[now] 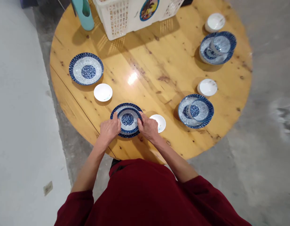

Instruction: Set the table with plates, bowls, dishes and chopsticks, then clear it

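Near the front edge of the table, a small blue-and-white bowl is held from both sides. My left hand grips its left rim, and my right hand is closed on the right rim. Under it lies a larger blue-rimmed plate, partly covered by the bowl and my fingers. Whether the bowl touches this plate, I cannot tell. Just right of my right hand is a small white bowl, partly hidden behind it. Another small white bowl stands up and to the left.
On the round wooden table, a blue-and-white plate lies at left. Two blue-and-white dishes with clear-looking bowls, a near dish and a far dish, stand at right beside white bowls. A white basket and teal container are at the back.
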`<state>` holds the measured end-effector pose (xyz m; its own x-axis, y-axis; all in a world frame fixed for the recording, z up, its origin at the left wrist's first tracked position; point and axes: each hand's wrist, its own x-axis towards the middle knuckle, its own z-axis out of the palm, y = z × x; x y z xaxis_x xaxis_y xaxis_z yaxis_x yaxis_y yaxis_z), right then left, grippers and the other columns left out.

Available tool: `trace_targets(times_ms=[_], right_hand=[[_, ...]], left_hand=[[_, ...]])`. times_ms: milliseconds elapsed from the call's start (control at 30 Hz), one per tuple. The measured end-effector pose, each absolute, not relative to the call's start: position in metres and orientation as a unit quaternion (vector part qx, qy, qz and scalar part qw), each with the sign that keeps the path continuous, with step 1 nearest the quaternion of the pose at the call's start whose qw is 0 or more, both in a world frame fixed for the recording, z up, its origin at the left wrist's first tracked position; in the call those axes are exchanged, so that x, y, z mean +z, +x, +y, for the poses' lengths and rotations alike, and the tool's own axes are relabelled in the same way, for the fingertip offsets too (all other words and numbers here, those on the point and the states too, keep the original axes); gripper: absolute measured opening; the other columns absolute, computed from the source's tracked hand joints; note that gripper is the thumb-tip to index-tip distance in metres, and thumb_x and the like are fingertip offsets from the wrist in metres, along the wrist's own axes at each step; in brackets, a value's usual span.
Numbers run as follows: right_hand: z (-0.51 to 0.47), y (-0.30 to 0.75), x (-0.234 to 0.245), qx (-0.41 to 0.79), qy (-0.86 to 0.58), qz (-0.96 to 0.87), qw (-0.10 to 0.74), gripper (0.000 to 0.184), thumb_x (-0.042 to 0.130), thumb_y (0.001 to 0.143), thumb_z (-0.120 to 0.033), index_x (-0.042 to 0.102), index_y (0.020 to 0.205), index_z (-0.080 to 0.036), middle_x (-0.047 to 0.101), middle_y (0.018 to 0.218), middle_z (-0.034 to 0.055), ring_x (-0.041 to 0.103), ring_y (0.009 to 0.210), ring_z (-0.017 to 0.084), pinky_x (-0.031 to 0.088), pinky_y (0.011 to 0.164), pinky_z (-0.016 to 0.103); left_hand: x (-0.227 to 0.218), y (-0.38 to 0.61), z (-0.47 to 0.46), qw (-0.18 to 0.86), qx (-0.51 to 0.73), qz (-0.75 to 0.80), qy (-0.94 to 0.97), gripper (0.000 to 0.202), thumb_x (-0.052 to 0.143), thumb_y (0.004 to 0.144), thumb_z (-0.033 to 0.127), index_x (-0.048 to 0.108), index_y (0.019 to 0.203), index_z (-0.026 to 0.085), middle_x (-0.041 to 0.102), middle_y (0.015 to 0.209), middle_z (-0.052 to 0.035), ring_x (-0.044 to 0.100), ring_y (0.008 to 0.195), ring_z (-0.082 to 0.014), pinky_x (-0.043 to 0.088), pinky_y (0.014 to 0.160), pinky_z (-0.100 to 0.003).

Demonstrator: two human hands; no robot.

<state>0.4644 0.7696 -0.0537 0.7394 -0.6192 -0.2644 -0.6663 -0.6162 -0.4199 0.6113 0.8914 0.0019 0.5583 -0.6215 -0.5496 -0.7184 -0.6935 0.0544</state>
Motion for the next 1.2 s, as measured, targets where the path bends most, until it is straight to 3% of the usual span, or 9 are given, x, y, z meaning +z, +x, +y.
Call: trace_targets(times_ms=[133,233,333,400,467,667,900,1000,1200], right_hand=[[0.766,0.475,-0.042,0.114,-0.891,0.375,0.230,0.052,0.042,0.102,-0.039,0.054,0.144,-0.012,0.074,0.092,0.0147,0.068,0.080,0.024,0.044,0.075,0.028],[0.764,0.483,-0.036,0.118,-0.877,0.375,0.277,0.041,0.043,0.103,-0.037,0.063,0.130,-0.015,0.074,0.098,0.0132,0.068,0.084,0.022,0.042,0.075,0.026],[0.761,0.491,-0.037,0.092,-0.852,0.376,0.352,0.027,0.048,0.101,-0.032,0.068,0.106,-0.015,0.073,0.097,0.0108,0.065,0.084,0.019,0.040,0.073,0.024],[0.761,0.493,-0.040,0.073,-0.832,0.396,0.381,0.022,0.050,0.099,-0.029,0.067,0.100,-0.015,0.073,0.093,0.0090,0.063,0.081,0.018,0.038,0.071,0.024],[0.763,0.491,-0.042,0.052,-0.817,0.421,0.391,0.018,0.052,0.097,-0.026,0.066,0.095,-0.015,0.071,0.089,0.0077,0.061,0.078,0.017,0.036,0.070,0.023],[0.785,0.453,-0.036,-0.059,-0.782,0.456,0.420,0.017,0.047,0.093,-0.021,0.061,0.084,-0.017,0.065,0.078,0.0020,0.055,0.070,0.014,0.035,0.067,0.023],[0.805,0.389,-0.039,-0.125,-0.730,0.477,0.473,0.017,0.046,0.087,-0.025,0.057,0.078,-0.017,0.059,0.070,0.0010,0.051,0.063,0.013,0.034,0.062,0.022],[0.805,0.357,-0.041,-0.135,-0.725,0.475,0.480,0.019,0.044,0.086,-0.027,0.056,0.075,-0.017,0.058,0.067,0.0011,0.051,0.062,0.013,0.034,0.061,0.023],[0.782,0.261,-0.049,-0.155,-0.696,0.506,0.485,0.026,0.043,0.085,-0.035,0.059,0.076,-0.018,0.060,0.067,0.0022,0.053,0.063,0.014,0.035,0.061,0.023]], left_hand=[[0.003,0.618,0.891,0.082,0.258,0.385,-0.882,0.050,0.031,0.104,0.036,0.050,0.144,0.013,0.076,0.096,-0.0205,0.074,0.098,-0.0362,0.054,0.084,-0.041],[-0.008,0.626,0.895,0.044,0.277,0.374,-0.884,0.051,0.033,0.103,0.042,0.055,0.139,0.014,0.076,0.098,-0.0204,0.073,0.100,-0.0378,0.054,0.086,-0.044],[-0.031,0.632,0.899,-0.080,0.354,0.340,-0.867,0.049,0.036,0.100,0.044,0.059,0.130,0.013,0.076,0.100,-0.0168,0.074,0.095,-0.0334,0.056,0.083,-0.040],[-0.045,0.633,0.899,-0.189,0.381,0.320,-0.847,0.047,0.032,0.099,0.041,0.059,0.126,0.014,0.075,0.109,-0.0155,0.074,0.089,-0.0280,0.058,0.077,-0.035],[-0.052,0.632,0.899,-0.229,0.360,0.325,-0.844,0.045,0.032,0.097,0.040,0.060,0.121,0.014,0.074,0.112,-0.0161,0.073,0.094,-0.0285,0.058,0.079,-0.036],[-0.040,0.614,0.898,-0.195,0.318,0.390,-0.842,0.042,0.035,0.095,0.042,0.062,0.118,0.019,0.075,0.098,-0.0154,0.072,0.097,-0.0348,0.056,0.083,-0.042],[-0.027,0.555,0.904,-0.184,0.352,0.406,-0.823,0.046,0.034,0.096,0.039,0.057,0.131,0.018,0.076,0.103,-0.0155,0.073,0.101,-0.0348,0.054,0.080,-0.040],[-0.023,0.522,0.904,-0.184,0.364,0.416,-0.813,0.044,0.034,0.097,0.037,0.056,0.129,0.018,0.075,0.108,-0.0163,0.073,0.103,-0.0337,0.053,0.082,-0.039],[-0.019,0.426,0.871,-0.161,0.384,0.417,-0.808,0.037,0.035,0.098,0.035,0.059,0.122,0.019,0.076,0.103,-0.0158,0.074,0.096,-0.0307,0.053,0.079,-0.037]])
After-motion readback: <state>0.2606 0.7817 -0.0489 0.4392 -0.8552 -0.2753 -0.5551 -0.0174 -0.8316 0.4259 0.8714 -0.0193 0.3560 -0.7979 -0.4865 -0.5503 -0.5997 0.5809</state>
